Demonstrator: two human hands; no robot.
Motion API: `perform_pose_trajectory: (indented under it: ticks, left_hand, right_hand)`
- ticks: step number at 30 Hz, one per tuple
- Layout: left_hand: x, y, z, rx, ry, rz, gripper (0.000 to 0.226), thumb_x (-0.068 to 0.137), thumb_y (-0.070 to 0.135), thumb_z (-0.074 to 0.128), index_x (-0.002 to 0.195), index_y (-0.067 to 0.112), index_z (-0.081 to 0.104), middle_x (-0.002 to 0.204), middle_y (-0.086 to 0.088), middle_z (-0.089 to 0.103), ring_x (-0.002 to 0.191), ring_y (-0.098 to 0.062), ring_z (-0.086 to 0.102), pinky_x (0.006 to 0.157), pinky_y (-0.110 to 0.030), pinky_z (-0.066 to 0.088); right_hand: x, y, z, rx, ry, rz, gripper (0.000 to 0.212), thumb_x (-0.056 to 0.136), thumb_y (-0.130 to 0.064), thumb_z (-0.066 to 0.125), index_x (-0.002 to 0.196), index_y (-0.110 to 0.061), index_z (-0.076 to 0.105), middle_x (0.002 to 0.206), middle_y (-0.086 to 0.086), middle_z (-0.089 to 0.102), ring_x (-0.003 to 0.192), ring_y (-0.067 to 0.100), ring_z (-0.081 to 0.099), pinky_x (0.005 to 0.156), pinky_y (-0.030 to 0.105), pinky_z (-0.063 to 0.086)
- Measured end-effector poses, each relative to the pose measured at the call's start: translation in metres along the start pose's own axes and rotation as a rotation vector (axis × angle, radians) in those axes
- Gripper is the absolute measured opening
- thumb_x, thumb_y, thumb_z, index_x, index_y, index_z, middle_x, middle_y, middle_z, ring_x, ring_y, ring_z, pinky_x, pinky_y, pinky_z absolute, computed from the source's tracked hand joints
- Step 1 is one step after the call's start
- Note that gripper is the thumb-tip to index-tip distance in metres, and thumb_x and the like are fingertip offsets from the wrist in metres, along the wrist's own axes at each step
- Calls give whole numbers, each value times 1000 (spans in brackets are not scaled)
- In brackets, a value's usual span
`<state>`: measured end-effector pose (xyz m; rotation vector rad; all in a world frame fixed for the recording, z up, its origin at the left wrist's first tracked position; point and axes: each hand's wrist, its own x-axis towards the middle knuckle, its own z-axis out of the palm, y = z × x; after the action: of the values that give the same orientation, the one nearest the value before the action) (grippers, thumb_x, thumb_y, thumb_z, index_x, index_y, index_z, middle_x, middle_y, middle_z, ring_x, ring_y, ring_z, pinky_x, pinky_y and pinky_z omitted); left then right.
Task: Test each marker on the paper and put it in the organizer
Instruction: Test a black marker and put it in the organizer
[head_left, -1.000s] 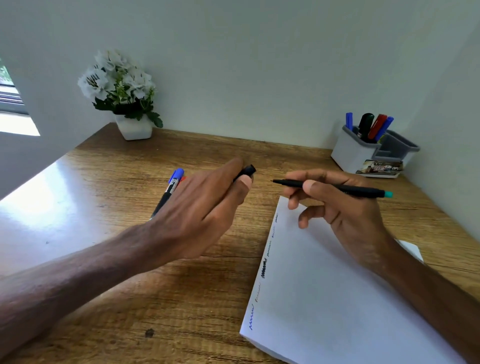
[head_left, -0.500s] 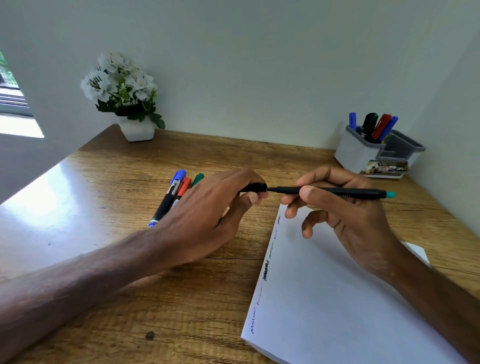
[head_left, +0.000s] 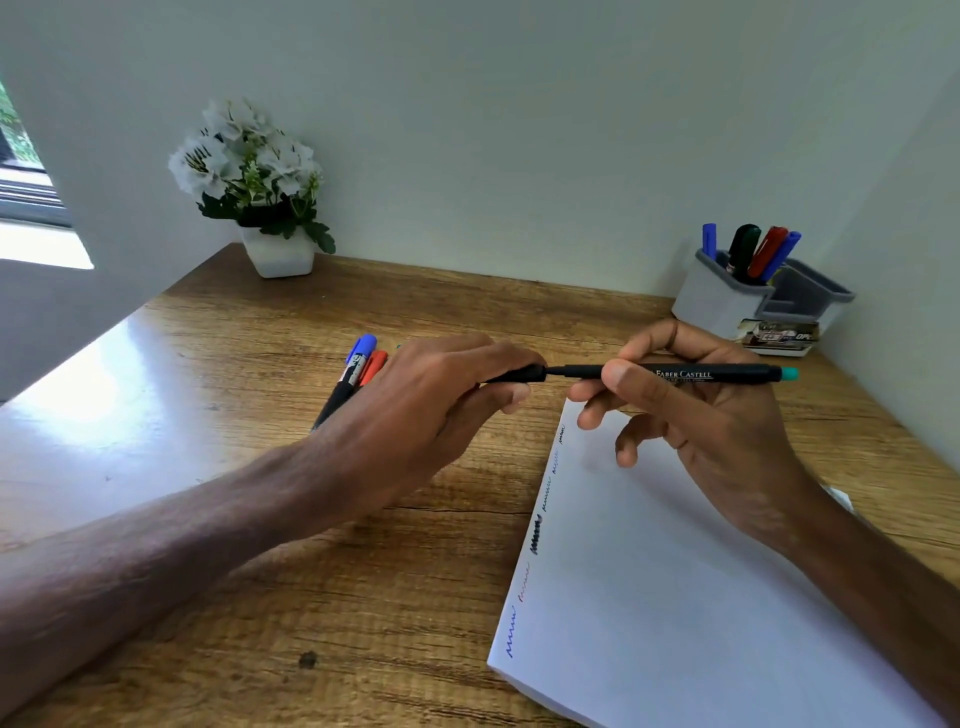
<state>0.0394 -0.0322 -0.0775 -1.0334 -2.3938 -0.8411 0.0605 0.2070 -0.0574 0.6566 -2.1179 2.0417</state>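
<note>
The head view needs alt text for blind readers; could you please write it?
The left hand pinches a cap at the tip of a black pen held by the right hand, over a desk. Scribbled paper lies below.

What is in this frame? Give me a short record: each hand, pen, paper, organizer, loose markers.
right hand: holds the black pen, teal end pointing right
left hand: pinches the black cap at the pen's tip
cap state: seated or not, cannot tell
paper: test squiggles down its left edge
organizer: back right, several markers standing in it
loose markers: blue-capped and red-capped, on the desk behind the left hand
</note>
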Motion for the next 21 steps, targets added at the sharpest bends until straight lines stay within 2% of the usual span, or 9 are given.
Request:
perform_pose_trajectory:
  ticks: [4, 10, 15, 18, 21]
  left_hand:
    - [0, 0, -1, -8, -22, 27, 28, 106, 26, 55, 129, 17, 68, 91, 10, 69, 83, -9, 66, 69, -28, 51]
    - [-1, 3, -2, -20, -35, 27, 30, 105, 28, 55, 130, 18, 68, 91, 13, 71, 85, -1, 66, 71, -16, 49]
    - [-2, 5, -4, -60, -67, 11, 27, 104, 32, 54, 123, 20, 71, 90, 13, 71, 84, -4, 65, 69, -9, 41]
    - [-3, 10, -3, -71, -102, 45, 33, 103, 37, 52, 124, 19, 70, 95, 14, 73, 89, -1, 66, 75, -13, 48]
    - [-4, 15, 0, -122, -115, 29, 28, 104, 35, 53, 111, 17, 73, 91, 12, 72, 84, -7, 68, 71, -28, 53]
  right_hand:
    - [1, 0, -1, -19, -24, -14, 21, 84, -13, 69, 95, 5, 65, 87, 22, 77, 69, 35, 75, 45, 32, 56]
    - [2, 1, -2, -33, -29, -39, 22, 82, -16, 71, 94, 3, 68, 85, 22, 77, 66, 35, 74, 44, 32, 56]
    - [0, 1, 0, -58, -61, -65, 14, 84, -6, 69, 94, 3, 69, 82, 20, 77, 64, 34, 74, 43, 32, 56]
    - [-1, 4, 6, -106, -98, -105, 19, 80, -4, 75, 95, 7, 71, 80, 21, 76, 61, 36, 73, 42, 32, 55]
    - [-1, 10, 11, -154, -95, -161, 19, 78, -6, 80, 94, 4, 74, 73, 19, 73, 50, 34, 65, 38, 31, 50]
